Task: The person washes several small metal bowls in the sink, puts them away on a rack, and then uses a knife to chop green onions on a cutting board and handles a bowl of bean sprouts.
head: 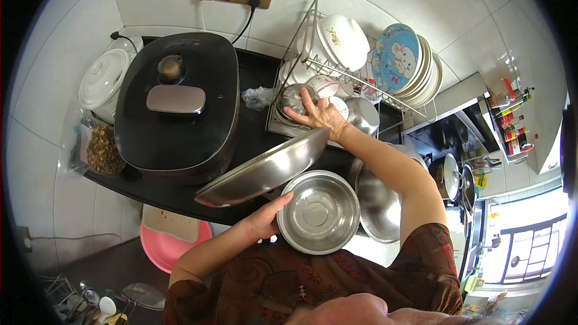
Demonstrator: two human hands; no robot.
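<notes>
My left hand (265, 221) holds a round stainless steel bowl (318, 212) by its left rim, close to my body. The bowl faces up and looks wet inside. My right hand (321, 115) reaches into the lower level of a wire dish rack (311, 54). Its fingers are spread over a shiny small bowl (295, 97); I see no closed grip, and contact is unclear. A wide stainless steel basin (271, 167) stands tilted below my right wrist; what supports it is hidden. Beside my right hand are a small white bowl (337, 107) and a metal bowl (363, 117).
A black electric cooker (180, 122) fills the left of the dark counter. White bowls (343, 43) and stacked plates (397, 58) sit on the rack's upper level. Under my right arm lies a large metal basin (379, 207). A pink basin (167, 248) stands lower left.
</notes>
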